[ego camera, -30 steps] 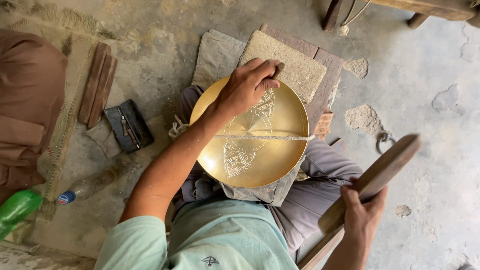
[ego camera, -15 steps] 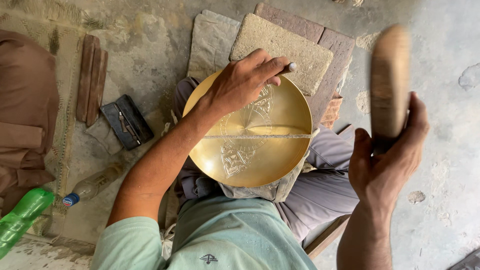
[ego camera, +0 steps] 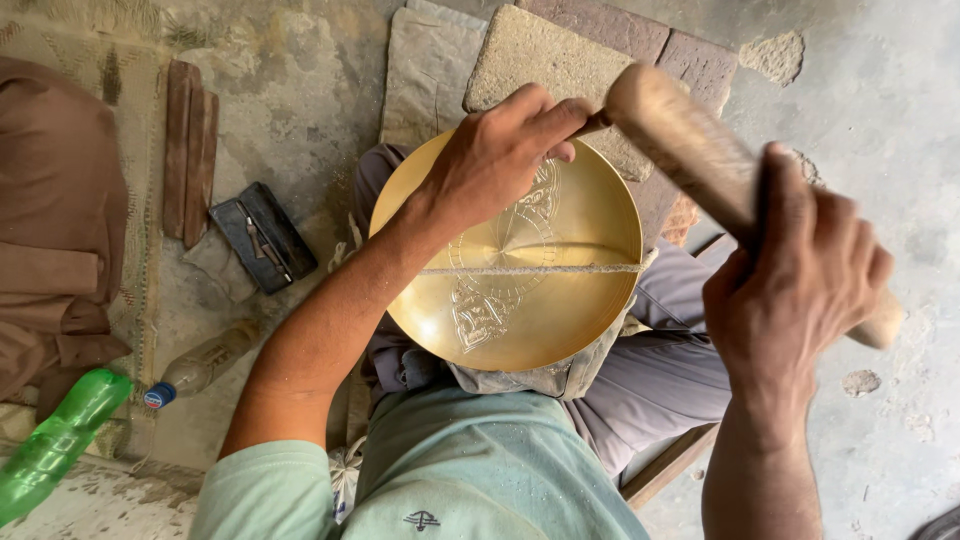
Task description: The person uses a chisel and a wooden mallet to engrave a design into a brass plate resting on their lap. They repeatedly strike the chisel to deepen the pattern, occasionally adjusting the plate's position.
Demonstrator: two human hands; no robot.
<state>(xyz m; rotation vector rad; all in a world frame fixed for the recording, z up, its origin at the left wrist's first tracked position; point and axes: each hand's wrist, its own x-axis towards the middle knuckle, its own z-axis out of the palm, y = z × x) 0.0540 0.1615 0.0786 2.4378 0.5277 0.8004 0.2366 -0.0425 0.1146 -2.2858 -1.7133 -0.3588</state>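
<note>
A round brass plate (ego camera: 560,300) with engraved patterns and a pale line across its middle rests on my lap over a cloth. My left hand (ego camera: 495,160) sits on the plate's upper rim, its fingers pinched on a thin dark chisel (ego camera: 592,124) that points at the plate. My right hand (ego camera: 790,275) grips a thick wooden mallet (ego camera: 690,150), whose rounded end is right at the top of the chisel.
Flat stone slabs (ego camera: 560,60) and bricks (ego camera: 650,35) lie beyond the plate. On the left are wooden strips (ego camera: 190,150), a dark tool case (ego camera: 262,238), a clear bottle (ego camera: 200,365), a green bottle (ego camera: 55,440) and brown cloth (ego camera: 50,220). Bare concrete floor is at right.
My right hand swung the wooden mallet up from low at my right side and then down onto the chisel top. My left hand stayed on the plate's rim.
</note>
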